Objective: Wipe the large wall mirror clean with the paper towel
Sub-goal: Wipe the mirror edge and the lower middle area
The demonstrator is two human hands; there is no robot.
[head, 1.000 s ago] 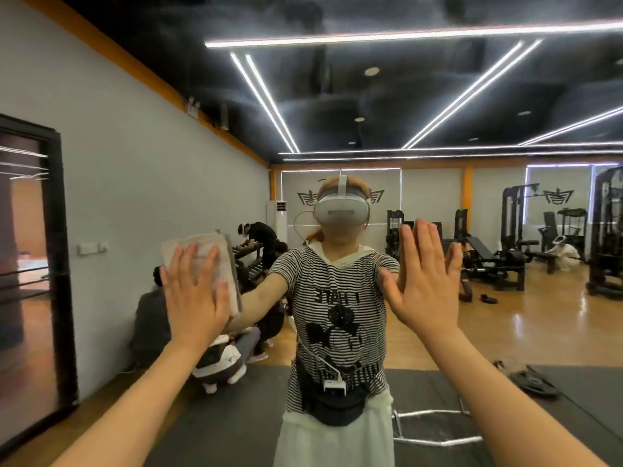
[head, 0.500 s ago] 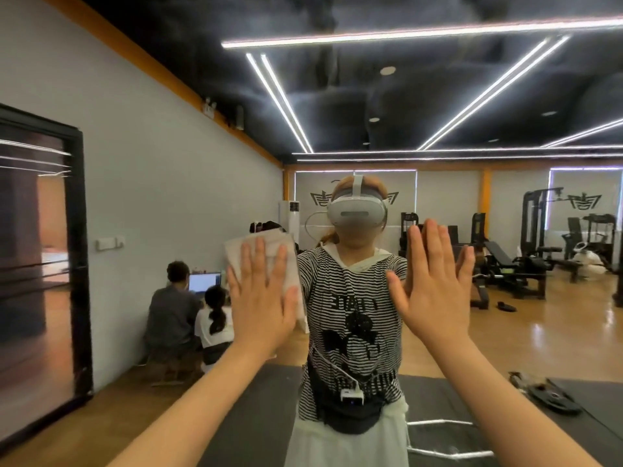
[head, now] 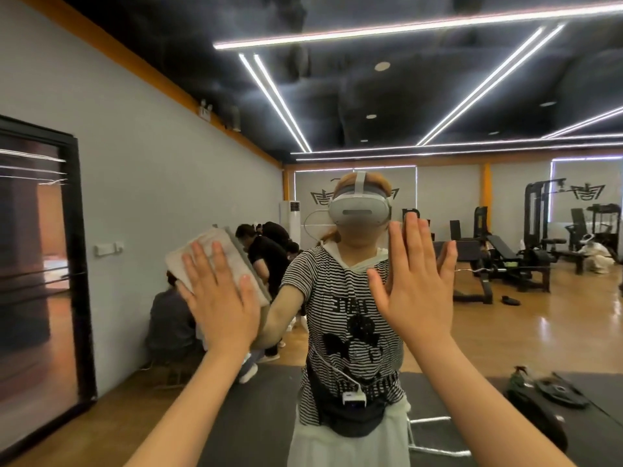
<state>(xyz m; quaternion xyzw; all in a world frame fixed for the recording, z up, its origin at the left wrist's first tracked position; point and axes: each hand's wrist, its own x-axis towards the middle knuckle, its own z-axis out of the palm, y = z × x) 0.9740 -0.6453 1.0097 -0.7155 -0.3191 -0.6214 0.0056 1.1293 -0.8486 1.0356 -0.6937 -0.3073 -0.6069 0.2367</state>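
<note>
Left hand (head: 219,308) presses the folded paper towel (head: 215,254) flat against the wall mirror (head: 438,96), fingers (head: 215,264) straight and spread over the towel, which sits at about 9 o'clock from the reflected headset. Right hand (head: 414,298) is flat on the glass at 3 o'clock, fingers straight together, holding nothing. For a clean wipe, my judgement: keep even palm pressure across the whole towel, work in overlapping passes, and lift the bare right palm off, since it is likely to leave prints.

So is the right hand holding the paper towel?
No, the right hand is flat and bare; the left hand presses the paper towel on the mirror.
</note>
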